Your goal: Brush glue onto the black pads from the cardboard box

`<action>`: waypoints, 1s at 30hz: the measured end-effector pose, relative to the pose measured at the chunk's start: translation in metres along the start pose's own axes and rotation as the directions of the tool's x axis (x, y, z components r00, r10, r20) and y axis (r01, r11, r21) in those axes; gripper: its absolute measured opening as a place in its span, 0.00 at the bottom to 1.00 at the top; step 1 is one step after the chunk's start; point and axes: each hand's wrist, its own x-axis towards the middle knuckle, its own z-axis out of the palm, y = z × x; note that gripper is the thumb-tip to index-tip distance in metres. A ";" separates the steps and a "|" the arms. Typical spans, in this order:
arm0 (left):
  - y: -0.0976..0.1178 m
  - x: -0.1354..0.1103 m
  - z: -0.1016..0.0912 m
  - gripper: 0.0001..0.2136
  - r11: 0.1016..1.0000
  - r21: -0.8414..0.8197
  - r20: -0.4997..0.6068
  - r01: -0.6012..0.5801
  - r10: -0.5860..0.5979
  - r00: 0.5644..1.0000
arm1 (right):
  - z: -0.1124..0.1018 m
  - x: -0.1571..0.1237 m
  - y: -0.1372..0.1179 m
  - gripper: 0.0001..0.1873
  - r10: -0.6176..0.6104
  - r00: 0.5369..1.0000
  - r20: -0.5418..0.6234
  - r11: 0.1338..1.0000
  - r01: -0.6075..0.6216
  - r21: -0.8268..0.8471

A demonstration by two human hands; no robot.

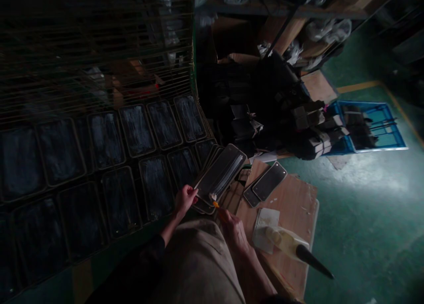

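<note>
My left hand [186, 199] pinches the near left edge of a dark rectangular panel [222, 169] with rounded corners, held tilted above a few similar ones. Closed around an orange-handled brush [215, 204], my right hand [233, 228] sits by the panel's near end. The brush's pale tip touches the panel surface, where a wet-looking streak runs lengthwise. Two more dark panels [270, 180] lie overlapped on the wooden board to the right. Beside my right forearm is a translucent bottle with a long black nozzle [288, 242], lying over a pale square block [265, 224].
A wire rack [195, 74] at left holds rows of dark panels [135, 129] smeared with whitish streaks. The wooden board [298, 202] stands at right. Beyond are bundled dark pieces [314, 140], a blue crate [380, 123] on the green floor and a cluttered shelf [281, 8].
</note>
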 end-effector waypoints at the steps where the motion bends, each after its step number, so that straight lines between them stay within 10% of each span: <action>1: 0.000 0.000 0.000 0.10 1.000 -0.017 0.005 0.005 -0.005 1.000 | 0.002 -0.004 -0.003 0.14 0.011 1.000 0.026 0.999 -0.012 0.036; 6: 0.002 -0.001 -0.002 0.10 0.999 -0.047 0.033 0.008 -0.007 0.999 | -0.008 0.013 0.013 0.14 0.083 0.994 0.067 0.984 -0.093 0.150; 18: 0.001 -0.003 -0.001 0.09 0.998 -0.063 0.035 0.010 -0.007 0.999 | -0.068 0.145 0.064 0.18 0.019 0.942 -0.335 0.964 -0.105 -0.243; 26: 0.006 -0.004 -0.002 0.10 0.991 -0.125 0.047 0.057 -0.051 0.998 | -0.034 0.110 0.031 0.16 -0.037 0.996 -0.080 0.978 0.020 -0.206; 30: 0.005 -0.004 -0.002 0.12 0.982 -0.182 0.052 0.045 -0.036 0.998 | -0.045 0.122 0.026 0.16 -0.001 0.987 -0.164 0.986 -0.026 -0.163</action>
